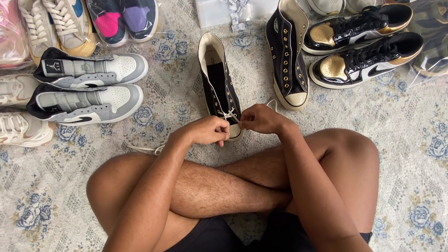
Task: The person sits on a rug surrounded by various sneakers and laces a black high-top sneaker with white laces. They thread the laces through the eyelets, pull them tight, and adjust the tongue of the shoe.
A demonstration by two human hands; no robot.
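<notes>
Black canvas high-top sneaker with cream lining and gold eyelets (pixel 221 85) stands upright on the pale floral carpet (pixel 419 146), its toe pointing at the seated person and tucked just beneath both hands. A white flat shoelace (pixel 229 114) crosses the lowest eyelets — its loose tail trails off on the carpet to the left of the hands. The left hand (pixel 210 130) is curled, thumb and fingertips pinched on the lace at the toe end; the right hand (pixel 261 119) mirrors it, fingers closed on the other run of lace, the two hands nearly touching over the toe cap.

By the look of it the shoe is light, with a soft upper that would fold if squeezed and a stiffer rubber sole and toe — the sole edge or the heel collar seems the firm place to grip. The lace is limp and thin, best held near its tip.

Just beyond the right hand stands the matching unlaced black high-top (pixel 288 56). Farther out on that side lie a pair of glossy black-and-gold low sneakers (pixel 365 44). Beyond the left hand sit two grey-and-white high-tops (pixel 92 89), with more shoes, some in clear bags, along the far edge. The person's crossed bare legs (pixel 227 187) fill the space below the hands.
</notes>
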